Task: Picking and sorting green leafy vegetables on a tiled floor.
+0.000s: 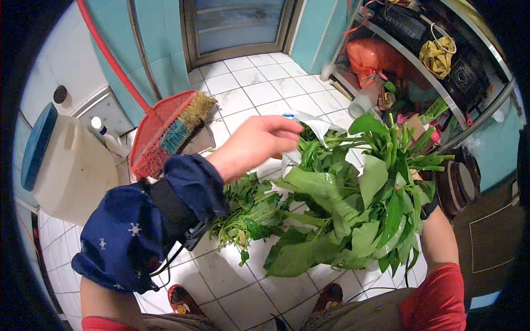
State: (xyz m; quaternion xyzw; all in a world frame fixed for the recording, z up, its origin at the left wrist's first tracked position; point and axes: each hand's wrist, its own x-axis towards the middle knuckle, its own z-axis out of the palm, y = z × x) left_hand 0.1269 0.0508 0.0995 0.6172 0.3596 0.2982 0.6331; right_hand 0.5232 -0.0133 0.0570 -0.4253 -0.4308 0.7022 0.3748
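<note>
A large bunch of broad-leaved greens (352,223) spreads before me, its cut stems (393,145) pointing up and right. My right hand (415,176) grips this bunch near the stems and is mostly hidden by leaves. My left hand (265,138) hovers left of the stems, fingers slightly bent and apart, with nothing seen in it. Just beyond its fingertips is a white plastic bag (321,128) with more greens (312,155) showing at it. Below the left hand, a heap of smaller-leaved greens (256,202) lies low over the floor.
White tiles (265,89) cover the floor. To the left stand a red dustpan (145,128), a multicoloured broom (174,134), a white bottle (109,138) and a blue-lidded plastic bucket (78,169). A cluttered metal rack (414,53) stands at the right, with brown pots (457,182) below.
</note>
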